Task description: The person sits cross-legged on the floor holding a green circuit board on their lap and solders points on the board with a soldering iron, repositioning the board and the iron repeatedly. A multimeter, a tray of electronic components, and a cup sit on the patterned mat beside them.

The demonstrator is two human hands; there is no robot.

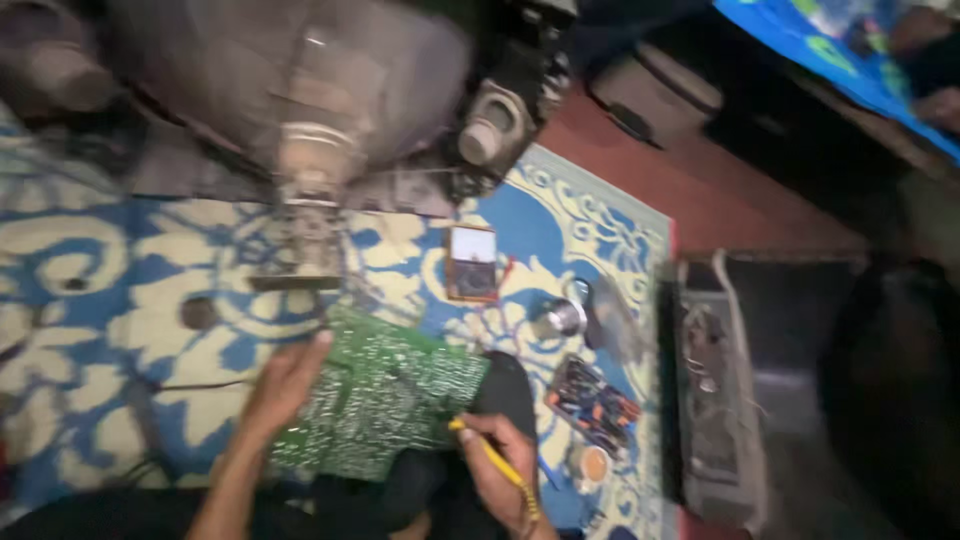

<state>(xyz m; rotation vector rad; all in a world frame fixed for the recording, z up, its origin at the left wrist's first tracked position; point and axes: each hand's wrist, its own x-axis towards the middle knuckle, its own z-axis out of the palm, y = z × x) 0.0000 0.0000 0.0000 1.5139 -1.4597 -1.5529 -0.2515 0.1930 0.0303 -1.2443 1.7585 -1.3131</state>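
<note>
A green circuit board [380, 395], solder side up, rests over my lap above a blue and cream patterned mat [90, 270]. My left hand [285, 380] grips the board's left edge, thumb on top. My right hand [500, 470] holds a thin yellow-handled tool [495, 455] like a pen, its tip at the board's lower right corner. The frame is blurred, so fine detail on the board is lost.
An opened picture-tube set [300, 90] lies on the mat ahead. A small analogue meter [472, 262], a shiny round metal object [563, 317], a tray of small tools [592, 402] and a small round tin [590, 463] sit to the right. A dark open chassis [715, 390] stands on red floor.
</note>
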